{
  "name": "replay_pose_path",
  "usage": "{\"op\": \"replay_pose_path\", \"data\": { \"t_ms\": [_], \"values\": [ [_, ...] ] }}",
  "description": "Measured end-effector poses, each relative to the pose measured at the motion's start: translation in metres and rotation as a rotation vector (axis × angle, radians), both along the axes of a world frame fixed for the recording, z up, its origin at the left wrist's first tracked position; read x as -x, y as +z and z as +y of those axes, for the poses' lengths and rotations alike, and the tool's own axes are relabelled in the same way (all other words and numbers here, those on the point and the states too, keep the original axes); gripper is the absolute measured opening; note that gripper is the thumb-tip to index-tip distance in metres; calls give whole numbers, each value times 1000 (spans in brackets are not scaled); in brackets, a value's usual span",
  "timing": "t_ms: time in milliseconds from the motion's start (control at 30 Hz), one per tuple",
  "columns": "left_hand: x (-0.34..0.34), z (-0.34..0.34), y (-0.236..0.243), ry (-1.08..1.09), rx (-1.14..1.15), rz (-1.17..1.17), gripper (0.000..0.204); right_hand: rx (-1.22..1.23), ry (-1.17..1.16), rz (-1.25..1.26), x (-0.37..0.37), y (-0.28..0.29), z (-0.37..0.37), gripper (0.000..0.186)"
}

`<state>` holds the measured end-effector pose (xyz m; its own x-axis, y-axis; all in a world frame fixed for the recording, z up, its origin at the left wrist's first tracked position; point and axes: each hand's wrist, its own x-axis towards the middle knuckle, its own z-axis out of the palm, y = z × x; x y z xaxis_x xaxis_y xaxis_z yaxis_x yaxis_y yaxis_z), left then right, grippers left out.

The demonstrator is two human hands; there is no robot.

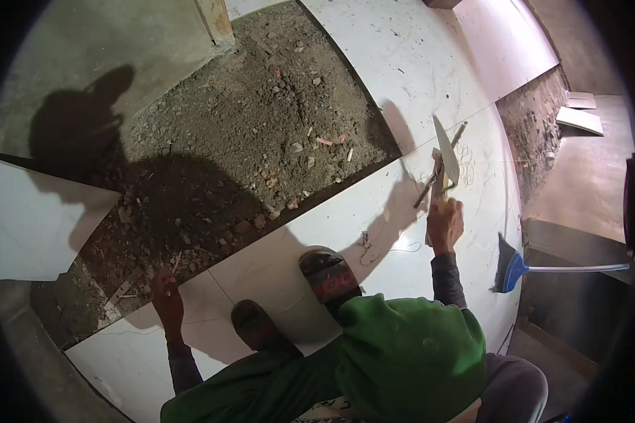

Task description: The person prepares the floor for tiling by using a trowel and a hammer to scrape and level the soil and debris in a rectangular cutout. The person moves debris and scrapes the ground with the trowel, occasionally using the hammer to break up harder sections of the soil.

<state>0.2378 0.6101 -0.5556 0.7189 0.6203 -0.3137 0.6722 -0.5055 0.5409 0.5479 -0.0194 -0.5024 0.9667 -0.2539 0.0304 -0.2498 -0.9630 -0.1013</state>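
Observation:
My right hand [445, 224] is closed round the handle of a trowel [447, 155], whose long pointed blade aims away from me over the white tiles. Just beyond that hand, a dark thin rod [422, 194] and a loose tangle of string [466, 168] lie beside and partly under the trowel. My left hand [166, 292] reaches down at the tile edge, over the shaded soil. Its fingers are bent together, and a thin pale sliver shows near their tips; whether they grip it is unclear. Rough soil with stones [282, 127] fills the untiled bed ahead.
White floor tiles [395, 247] run under my sandalled feet and up the right side. A loose cut tile [35, 218] leans over the soil at left. At right lies a blue broom [515, 271]; tile pieces [580, 120] rest farther off. A post [214, 22] stands beyond the soil.

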Motion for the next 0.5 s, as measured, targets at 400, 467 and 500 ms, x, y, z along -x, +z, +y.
{"op": "replay_pose_path", "data": {
  "t_ms": [400,467,500],
  "values": [
    [22,0,17,50,21,52,38,-375,638,-26,-310,-73,204,41],
    [52,6,10,103,-10,80,38,-412,732,40,-352,-74,225,49],
    [65,8,8,112,-13,87,38,-482,642,110,-359,-75,235,47]
  ]
}}
